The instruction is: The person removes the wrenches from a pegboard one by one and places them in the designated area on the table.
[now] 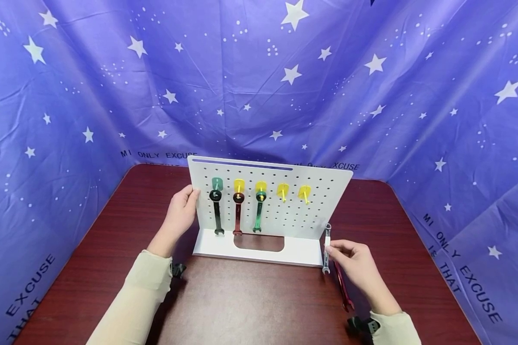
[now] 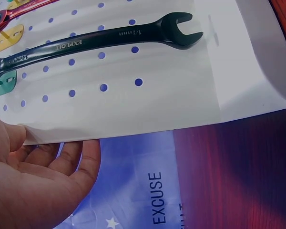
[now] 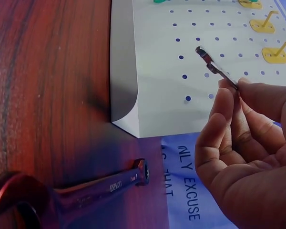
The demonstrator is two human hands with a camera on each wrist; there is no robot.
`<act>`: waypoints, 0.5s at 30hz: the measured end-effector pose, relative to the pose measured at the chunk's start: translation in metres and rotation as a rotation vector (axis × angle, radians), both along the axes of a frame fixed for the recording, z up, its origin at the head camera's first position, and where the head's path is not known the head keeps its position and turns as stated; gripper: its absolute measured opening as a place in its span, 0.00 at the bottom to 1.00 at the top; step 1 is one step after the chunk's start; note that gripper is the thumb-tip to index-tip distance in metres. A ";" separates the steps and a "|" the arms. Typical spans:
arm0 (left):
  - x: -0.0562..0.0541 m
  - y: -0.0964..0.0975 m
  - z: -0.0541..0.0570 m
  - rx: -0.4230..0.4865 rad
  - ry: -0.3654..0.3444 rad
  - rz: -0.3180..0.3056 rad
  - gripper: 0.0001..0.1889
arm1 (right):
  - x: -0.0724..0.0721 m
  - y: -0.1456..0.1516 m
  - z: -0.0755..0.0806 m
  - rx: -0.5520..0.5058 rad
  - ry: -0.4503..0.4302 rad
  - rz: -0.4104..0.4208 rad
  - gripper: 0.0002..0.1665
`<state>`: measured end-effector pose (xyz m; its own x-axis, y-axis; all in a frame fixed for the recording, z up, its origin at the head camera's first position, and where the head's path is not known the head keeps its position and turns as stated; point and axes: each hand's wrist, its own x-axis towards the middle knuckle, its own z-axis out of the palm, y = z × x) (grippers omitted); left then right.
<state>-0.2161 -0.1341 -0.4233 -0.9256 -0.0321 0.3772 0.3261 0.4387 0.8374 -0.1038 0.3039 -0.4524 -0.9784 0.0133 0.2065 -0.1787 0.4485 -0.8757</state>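
Note:
My left hand [image 1: 182, 211] grips the left edge of a white pegboard [image 1: 267, 220], thumb on the front and fingers behind. From its hooks hang a black wrench [image 1: 217, 213], a dark red wrench [image 1: 238, 215] and a green wrench [image 1: 258, 215]. Two yellow hooks [image 1: 283, 191] to their right carry nothing. Beside the board's right edge, my right hand [image 1: 353, 261] pinches a silver wrench [image 1: 327, 256] between thumb and fingers, ring end up. In the right wrist view its open end [image 3: 205, 57] points away from the fingertips. A red-purple wrench [image 1: 343, 287] lies on the table below that hand.
The pegboard stands on a white base [image 1: 216, 247] with a rectangular cutout, on a dark red wooden table [image 1: 241, 297]. Behind and along both sides hangs a purple star-patterned cloth [image 1: 241, 72]. A black strap device [image 1: 178, 270] sits at the left cuff.

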 end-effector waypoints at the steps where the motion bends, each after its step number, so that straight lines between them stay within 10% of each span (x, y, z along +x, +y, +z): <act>1: 0.000 0.000 0.000 0.001 -0.001 0.000 0.12 | 0.000 0.001 0.000 0.002 0.000 -0.003 0.07; 15: 0.001 0.000 0.000 0.000 0.000 0.000 0.12 | 0.007 0.012 0.000 0.048 -0.002 -0.039 0.09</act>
